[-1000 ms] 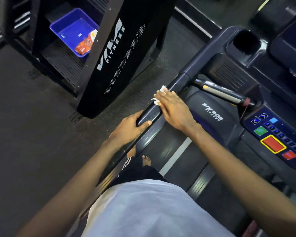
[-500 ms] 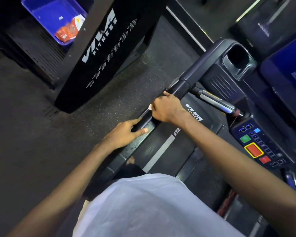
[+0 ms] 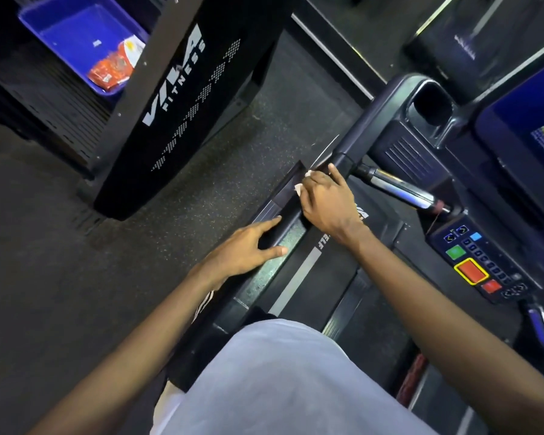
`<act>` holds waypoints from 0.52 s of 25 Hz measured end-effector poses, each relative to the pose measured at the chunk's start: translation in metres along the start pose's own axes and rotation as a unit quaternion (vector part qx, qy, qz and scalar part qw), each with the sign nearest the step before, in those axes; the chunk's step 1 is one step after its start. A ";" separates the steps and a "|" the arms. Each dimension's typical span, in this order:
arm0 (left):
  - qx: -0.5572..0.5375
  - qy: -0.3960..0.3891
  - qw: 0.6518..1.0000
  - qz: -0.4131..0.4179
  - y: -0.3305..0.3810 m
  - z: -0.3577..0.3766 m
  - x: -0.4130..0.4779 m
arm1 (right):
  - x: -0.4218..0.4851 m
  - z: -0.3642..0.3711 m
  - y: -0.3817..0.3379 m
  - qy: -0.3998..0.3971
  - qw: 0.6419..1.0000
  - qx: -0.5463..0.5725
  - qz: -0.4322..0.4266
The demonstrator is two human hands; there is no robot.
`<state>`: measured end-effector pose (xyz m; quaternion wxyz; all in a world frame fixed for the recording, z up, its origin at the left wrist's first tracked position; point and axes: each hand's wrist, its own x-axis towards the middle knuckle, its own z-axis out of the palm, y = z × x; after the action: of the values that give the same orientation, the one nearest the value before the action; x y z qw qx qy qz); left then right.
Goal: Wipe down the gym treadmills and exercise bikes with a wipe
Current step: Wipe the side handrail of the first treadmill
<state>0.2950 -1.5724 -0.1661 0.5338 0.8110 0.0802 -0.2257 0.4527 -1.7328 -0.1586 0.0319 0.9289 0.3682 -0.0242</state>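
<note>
I stand on a black treadmill, looking down at its left handrail (image 3: 288, 196). My right hand (image 3: 325, 200) grips a small white wipe (image 3: 299, 189) and holds it against the rail near where the rail joins the console arm; only a corner of the wipe shows under the fingers. My left hand (image 3: 248, 246) lies lower on the same rail, index finger and thumb stretched along it, palm over the rail. The treadmill belt (image 3: 299, 277) with its white stripe runs below both hands.
The console (image 3: 478, 262) with green, red and blue buttons sits at right, next to a chrome grip bar (image 3: 402, 188) and a cup holder (image 3: 432, 105). A black VIVA FITNESS machine (image 3: 176, 98) stands at left with a blue tray (image 3: 73, 36) holding a red packet. Dark rubber floor lies between them.
My right hand with the wipe went down the rail toward my left hand, then back up toward the console arm. My left hand stayed on the rail. The camera tilted.
</note>
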 end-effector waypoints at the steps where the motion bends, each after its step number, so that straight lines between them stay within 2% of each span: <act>1: 0.002 0.000 1.000 0.003 0.002 -0.001 0.002 | -0.008 0.002 0.001 0.012 0.999 0.035 0.018; 8: -0.016 0.021 1.000 -0.004 0.012 0.000 0.019 | -0.043 0.015 0.004 0.063 0.971 0.169 0.158; 13: -0.032 -0.003 0.999 -0.033 0.011 0.005 0.022 | -0.055 0.024 -0.002 0.073 0.941 0.274 0.186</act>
<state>0.3171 -1.5843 -0.1684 0.5518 0.7897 0.1124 -0.2434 0.4111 -1.7708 -0.1792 -0.2466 0.9528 0.1697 -0.0501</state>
